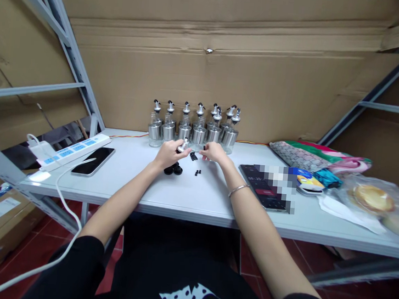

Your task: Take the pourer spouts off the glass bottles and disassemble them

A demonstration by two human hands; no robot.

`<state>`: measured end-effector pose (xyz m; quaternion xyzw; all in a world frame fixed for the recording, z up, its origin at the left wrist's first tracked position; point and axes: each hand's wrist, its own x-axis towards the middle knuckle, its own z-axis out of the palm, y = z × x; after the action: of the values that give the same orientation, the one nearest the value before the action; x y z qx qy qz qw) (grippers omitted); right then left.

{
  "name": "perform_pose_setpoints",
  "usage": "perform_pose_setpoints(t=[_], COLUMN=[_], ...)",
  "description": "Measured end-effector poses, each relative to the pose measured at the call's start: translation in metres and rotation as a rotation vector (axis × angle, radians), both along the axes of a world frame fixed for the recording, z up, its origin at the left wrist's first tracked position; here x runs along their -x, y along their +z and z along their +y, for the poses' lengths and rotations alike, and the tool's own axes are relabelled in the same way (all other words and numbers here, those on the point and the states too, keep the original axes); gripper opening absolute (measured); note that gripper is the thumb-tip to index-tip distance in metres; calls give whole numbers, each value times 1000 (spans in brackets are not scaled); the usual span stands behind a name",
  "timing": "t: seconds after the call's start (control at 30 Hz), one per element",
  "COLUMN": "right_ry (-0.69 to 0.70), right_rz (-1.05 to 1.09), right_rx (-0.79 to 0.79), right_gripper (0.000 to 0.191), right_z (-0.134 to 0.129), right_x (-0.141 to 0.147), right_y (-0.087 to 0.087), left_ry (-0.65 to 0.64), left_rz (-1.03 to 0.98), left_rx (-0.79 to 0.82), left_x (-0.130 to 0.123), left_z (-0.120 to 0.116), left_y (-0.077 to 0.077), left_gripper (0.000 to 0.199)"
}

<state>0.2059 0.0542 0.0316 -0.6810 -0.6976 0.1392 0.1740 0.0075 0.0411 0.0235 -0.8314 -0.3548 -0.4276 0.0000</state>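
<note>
My left hand (167, 153) is closed around a silver bottle pourer (183, 145), which tilts up between thumb and fingers. To its right, my right hand (214, 151) pinches a small black piece (204, 147), partly hidden by the fingertips. Between the hands lies a little pile of black plastic parts (194, 156). Closer to me are some tiny black bits (197, 172). Round black caps (174, 168) sit just below my left hand. Behind both hands stand rows of glass bottles with steel bands (168, 132); several carry silver pourers with black flip tips, and others in front have open necks.
On the left are a power strip (78, 150) and a phone (93, 161) with a white cable. At right lie another phone (264, 187), a blue-yellow packet (306, 180), a patterned cloth (299, 156) and a bagged pastry (373, 198). Cardboard (205, 81) walls the back.
</note>
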Motion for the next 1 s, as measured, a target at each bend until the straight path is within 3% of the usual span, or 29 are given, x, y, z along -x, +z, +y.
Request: perform_pose_setpoints(t=[0.2,0.53,0.7,1.0], right_ry=[-17,-80,-101,25], right_rz=[-46,-33,-91,-132], right_rx=[9,-44,-59,14], right_gripper=[27,20,29,26], right_z=[1,3,2,7], right_x=[1,4,1,-3], right_y=[-2,-2,-6,-12], left_ry=[-10,4,-4,-4], left_rz=[9,21,21,18], left_rx=[6,-4,5,18], left_x=[1,2,1,1], left_z=[1,1,-1,0], left_y=[-1,0,1,0], left_gripper=[36,36,35,36])
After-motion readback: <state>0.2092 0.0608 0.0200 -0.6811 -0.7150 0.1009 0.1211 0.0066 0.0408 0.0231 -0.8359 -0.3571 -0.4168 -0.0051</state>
